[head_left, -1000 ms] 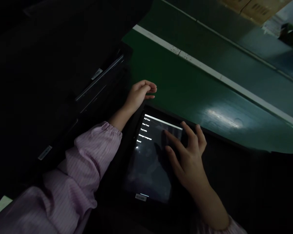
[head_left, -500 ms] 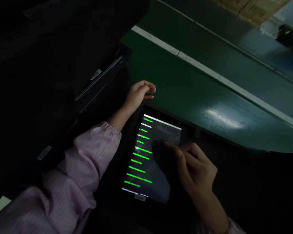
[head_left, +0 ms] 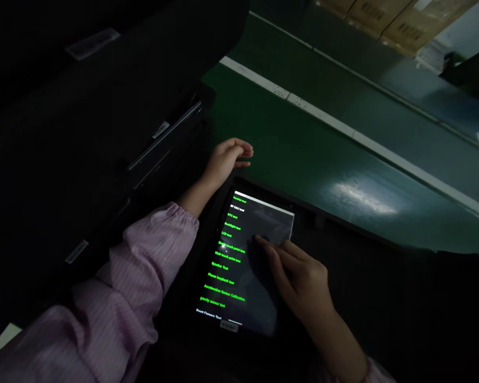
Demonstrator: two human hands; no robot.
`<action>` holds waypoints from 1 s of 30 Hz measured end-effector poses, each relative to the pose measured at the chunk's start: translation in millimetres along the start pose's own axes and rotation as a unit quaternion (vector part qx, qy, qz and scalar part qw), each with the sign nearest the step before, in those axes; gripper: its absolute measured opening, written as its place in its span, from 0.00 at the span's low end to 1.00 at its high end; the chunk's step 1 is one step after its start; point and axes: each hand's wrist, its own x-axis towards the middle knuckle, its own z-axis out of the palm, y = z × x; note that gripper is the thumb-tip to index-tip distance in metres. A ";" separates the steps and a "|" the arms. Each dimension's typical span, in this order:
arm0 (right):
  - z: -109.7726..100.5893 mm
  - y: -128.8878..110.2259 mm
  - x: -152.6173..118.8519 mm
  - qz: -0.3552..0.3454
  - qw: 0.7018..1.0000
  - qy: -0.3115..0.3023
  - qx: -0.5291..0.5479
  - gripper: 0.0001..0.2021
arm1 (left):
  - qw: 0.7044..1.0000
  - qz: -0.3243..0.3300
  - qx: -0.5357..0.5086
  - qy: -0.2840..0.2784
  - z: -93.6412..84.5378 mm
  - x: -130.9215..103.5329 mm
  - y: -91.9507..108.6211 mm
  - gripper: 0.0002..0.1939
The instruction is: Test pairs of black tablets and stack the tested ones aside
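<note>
A tablet [head_left: 243, 266] with a lit screen lies in front of me, listing test names mostly in green letters, with a few in white. Over its right side is my right hand [head_left: 299, 276], the index finger stretched toward the screen's upper middle and the other fingers curled; whether the fingertip touches the glass I cannot tell. Beyond the tablet's top left corner, my left hand [head_left: 229, 159] is raised with bent fingers apart and nothing in it. A small label [head_left: 229, 326] sits at the tablet's lower edge.
Dark devices or cases with white labels [head_left: 160, 130] stand at the left. Past the dark surface lies a green floor [head_left: 263, 127] with a white line [head_left: 323, 116]. Cardboard boxes [head_left: 407, 26] are at the top right. A pale sheet [head_left: 3, 340] shows at the lower left.
My right hand has moved left, further over the screen. My left hand stays in nearly the same place. The view has shifted slightly, and the screen text is sharper.
</note>
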 end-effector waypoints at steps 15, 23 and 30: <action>1.9 29.7 12.8 0.105 0.984 0.144 -0.008 0.16 | 0.999 0.019 -0.003 0.045 -11.4 1.0 4.2 0.10; -45.5 44.3 -58.8 0.356 0.912 0.171 -0.106 0.16 | 0.996 0.061 0.014 0.070 -35.4 4.0 11.5 0.10; -44.6 45.3 -146.2 0.575 0.794 0.194 -0.013 0.15 | 0.995 0.084 0.027 0.043 -38.2 45.1 19.5 0.04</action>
